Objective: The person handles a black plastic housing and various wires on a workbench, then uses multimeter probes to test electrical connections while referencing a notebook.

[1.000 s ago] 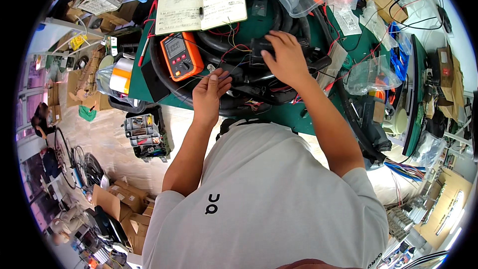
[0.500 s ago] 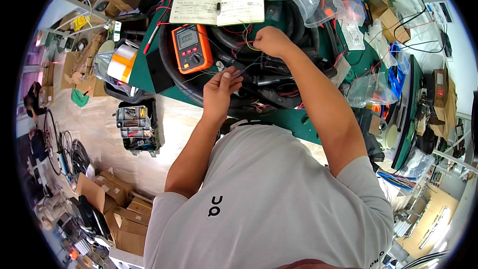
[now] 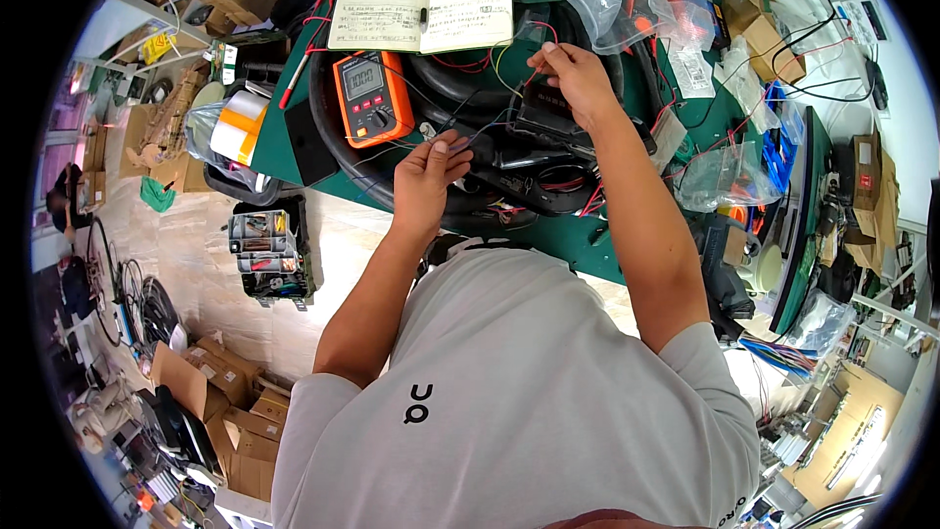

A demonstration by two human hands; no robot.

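ideally, steady the thin wires (image 3: 477,141) without tugging: the left hand (image 3: 429,168) pinches them over coiled black cable (image 3: 321,118), near the orange meter (image 3: 373,98); whether the right hand (image 3: 580,80) grips anything, i cannot tell.

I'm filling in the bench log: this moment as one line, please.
left hand: pinching thin wires | right hand: near black box, grip unclear | orange meter: left of both hands | notebook: open, beyond meter

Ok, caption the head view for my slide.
Left hand pinching thin wires, right hand near a black box, at a green table with an open handwritten notebook and orange digital meter.
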